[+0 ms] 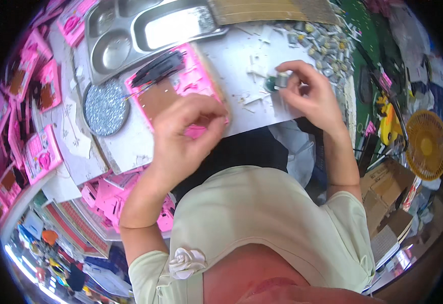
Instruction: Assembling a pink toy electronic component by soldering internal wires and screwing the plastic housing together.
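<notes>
My left hand (183, 137) is over the near right edge of a pink plastic housing (193, 66), its thumb and fingers pinched together; anything between them is too small or hidden to tell. Inside the housing lie a brown panel (155, 101) and a bundle of black wires (158, 68). To the right, my right hand (310, 91) grips a small silver motor (282, 81) between thumb and fingers. A dark green round piece (270, 84) is right beside that motor; whether they touch I cannot tell. White plastic bits (254, 101) are scattered on the white tabletop (247, 124).
Many small motors (323, 48) are heaped at the far right, by a cardboard sheet (277, 11). A steel compartment tray (111, 50) and a round dish (86, 119) of small metal parts stand left. Pink housings (43, 154) crowd the left side; pink parts (117, 195) lie below the table.
</notes>
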The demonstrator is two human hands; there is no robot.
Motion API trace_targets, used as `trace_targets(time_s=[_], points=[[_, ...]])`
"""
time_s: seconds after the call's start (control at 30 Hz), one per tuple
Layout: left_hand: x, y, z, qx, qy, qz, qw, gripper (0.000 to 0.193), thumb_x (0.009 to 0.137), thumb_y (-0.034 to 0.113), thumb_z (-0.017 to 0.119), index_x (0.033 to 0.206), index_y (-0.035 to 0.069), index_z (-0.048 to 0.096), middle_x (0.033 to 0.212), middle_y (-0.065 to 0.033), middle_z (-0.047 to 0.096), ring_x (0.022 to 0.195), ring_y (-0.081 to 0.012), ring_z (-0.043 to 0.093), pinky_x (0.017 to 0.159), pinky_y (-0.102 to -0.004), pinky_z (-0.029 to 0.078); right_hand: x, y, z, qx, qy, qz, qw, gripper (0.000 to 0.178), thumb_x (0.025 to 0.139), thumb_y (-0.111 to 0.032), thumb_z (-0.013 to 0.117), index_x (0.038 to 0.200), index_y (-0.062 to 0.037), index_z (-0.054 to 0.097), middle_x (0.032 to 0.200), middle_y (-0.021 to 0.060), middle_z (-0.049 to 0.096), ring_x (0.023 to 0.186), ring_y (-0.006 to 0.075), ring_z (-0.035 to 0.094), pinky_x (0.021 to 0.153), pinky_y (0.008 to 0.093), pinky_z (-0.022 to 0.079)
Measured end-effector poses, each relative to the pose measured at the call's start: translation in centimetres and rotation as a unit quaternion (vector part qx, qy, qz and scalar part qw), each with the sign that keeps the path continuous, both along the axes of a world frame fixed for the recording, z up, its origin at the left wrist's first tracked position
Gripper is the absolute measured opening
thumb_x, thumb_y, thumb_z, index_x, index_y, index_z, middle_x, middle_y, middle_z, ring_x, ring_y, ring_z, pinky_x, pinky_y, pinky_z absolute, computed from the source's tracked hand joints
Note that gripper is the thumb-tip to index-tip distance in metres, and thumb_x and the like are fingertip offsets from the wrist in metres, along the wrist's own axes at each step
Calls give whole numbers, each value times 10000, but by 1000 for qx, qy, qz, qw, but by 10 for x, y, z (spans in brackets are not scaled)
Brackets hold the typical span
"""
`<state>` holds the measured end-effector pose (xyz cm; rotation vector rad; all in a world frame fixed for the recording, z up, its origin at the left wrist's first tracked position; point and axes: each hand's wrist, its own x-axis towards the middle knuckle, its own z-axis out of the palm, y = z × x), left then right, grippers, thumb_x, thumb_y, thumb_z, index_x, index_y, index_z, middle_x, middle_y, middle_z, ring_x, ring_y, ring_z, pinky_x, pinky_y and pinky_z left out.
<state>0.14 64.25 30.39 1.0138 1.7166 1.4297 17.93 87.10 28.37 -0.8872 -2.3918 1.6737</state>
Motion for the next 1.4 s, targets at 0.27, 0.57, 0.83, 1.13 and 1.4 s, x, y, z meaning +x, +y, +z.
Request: trace_targets(time_s=[0.27, 0.57, 0.83, 1.13, 1.4], points=[[20, -24, -28, -12, -104, 103, 989, 238, 849, -61, 720, 1068, 1, 650, 945, -73, 690, 853, -116, 678, 729, -250, 574, -43, -68, 8, -340, 80, 56, 935, 492, 874, 24, 745, 1335, -5, 574, 855, 6, 613, 718, 40, 585, 611, 172, 469], [17, -29, -32, 15, -100, 103, 990, 316, 849, -55, 728, 1128, 13, 594, 984, -60, 667, 862, -105, 676, 726, -243, 569, -56, -71, 7, -346, 33, 88, 934, 520, 840, 25, 765, 1322, 18, 569, 869, 14, 610, 660, 62, 610, 592, 192, 502], [20, -33, -40, 56, 108, 108, 987, 289, 803, -56, 761, 1047, 35, 635, 899, -90, 685, 791, -212, 696, 698, -317, 565, -52, -74, 6, -48, 139, 148, 978, 540, 831, -12, 790, 1321, 0, 564, 901, 28, 662, 626, 66, 565, 627, 211, 494], [9, -38, -36, 132, 152, 87, 976, 283, 766, -86, 765, 996, 31, 650, 936, -124, 715, 841, -281, 710, 721, -350, 564, -64, -63, 13, 61, 208, 251, 944, 390, 757, -52, 856, 1112, -30, 694, 796, 38, 672, 639, 137, 616, 568, 268, 481], [2, -41, -33, 95, 223, 69, 968, 286, 777, -93, 767, 1007, 7, 630, 1086, -173, 670, 943, -301, 678, 803, -379, 560, -70, -62, 3, 196, 344, 296, 869, 361, 735, -13, 852, 1062, -55, 706, 969, 123, 716, 791, 285, 699, 651, 347, 569]])
